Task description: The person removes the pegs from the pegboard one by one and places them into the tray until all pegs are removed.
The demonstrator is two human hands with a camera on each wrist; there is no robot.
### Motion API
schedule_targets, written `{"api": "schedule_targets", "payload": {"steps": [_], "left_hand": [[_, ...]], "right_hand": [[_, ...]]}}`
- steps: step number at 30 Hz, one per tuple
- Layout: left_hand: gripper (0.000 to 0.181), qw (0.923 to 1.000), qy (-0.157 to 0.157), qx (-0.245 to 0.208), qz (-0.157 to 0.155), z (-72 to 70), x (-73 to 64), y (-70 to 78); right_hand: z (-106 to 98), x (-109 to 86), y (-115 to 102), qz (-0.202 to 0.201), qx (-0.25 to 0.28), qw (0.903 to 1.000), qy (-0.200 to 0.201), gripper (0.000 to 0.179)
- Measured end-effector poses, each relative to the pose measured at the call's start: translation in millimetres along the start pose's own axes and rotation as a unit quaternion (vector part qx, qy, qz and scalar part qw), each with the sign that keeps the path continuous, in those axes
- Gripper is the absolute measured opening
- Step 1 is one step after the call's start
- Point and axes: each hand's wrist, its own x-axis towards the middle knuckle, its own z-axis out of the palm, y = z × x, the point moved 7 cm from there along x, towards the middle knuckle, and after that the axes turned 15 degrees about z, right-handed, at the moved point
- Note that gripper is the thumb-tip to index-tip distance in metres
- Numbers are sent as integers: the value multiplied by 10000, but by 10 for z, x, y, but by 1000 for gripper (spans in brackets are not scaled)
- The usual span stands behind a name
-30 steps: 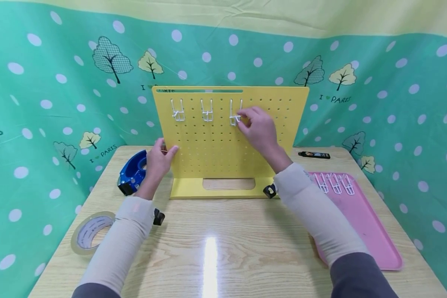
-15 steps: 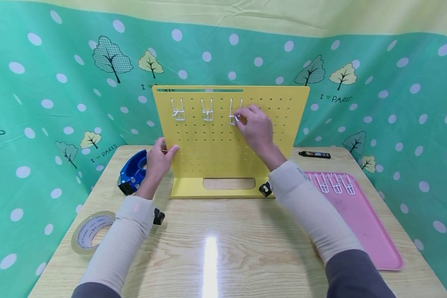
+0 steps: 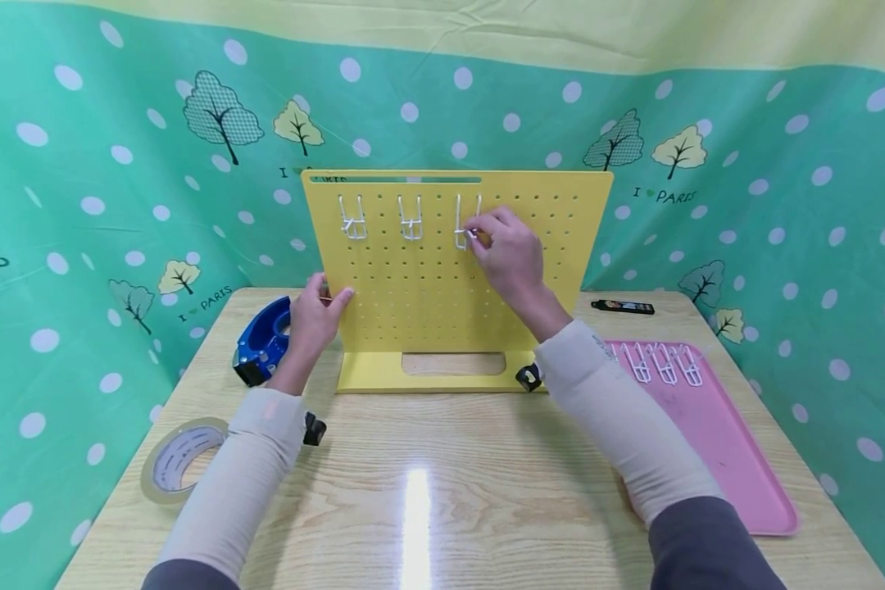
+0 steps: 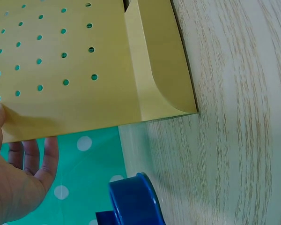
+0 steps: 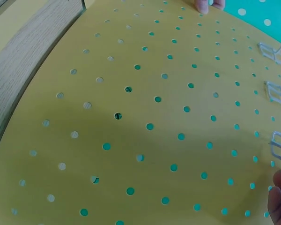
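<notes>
A yellow pegboard [image 3: 413, 307] stands upright on its flat base in the head view. My left hand [image 3: 314, 315] grips its left edge; in the left wrist view the thumb lies on the front and the fingers [image 4: 32, 154] show behind the edge. Along the top rows hang two white wire hooks, the left one [image 3: 353, 229] and the middle one [image 3: 410, 229]. To their right, my right hand [image 3: 515, 250] pinches the lower end of a third white wire hook [image 3: 459, 217], partly covered by the fingers. Its upper ends meet the board's top holes.
A pink tray [image 3: 715, 442] at the right holds several white wire hooks [image 3: 664, 365]. Behind it lies a small black packet [image 3: 623, 306]. On the left are a blue tape dispenser [image 3: 261, 344] and a tape roll [image 3: 168, 463]. Patterned green cloth [image 3: 442, 106] surrounds the table.
My right hand has shifted slightly left and stays at the third hook, whose lower end it pinches. The left hand keeps its place on the pegboard's edge.
</notes>
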Motion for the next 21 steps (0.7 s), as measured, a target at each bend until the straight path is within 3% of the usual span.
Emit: {"api": "schedule_targets", "payload": {"steps": [21], "left_hand": [[46,10000,3,-19,12,0,-11,11]], "right_hand": [[-107,-47,-68,-623,67,9974,360,9]]}}
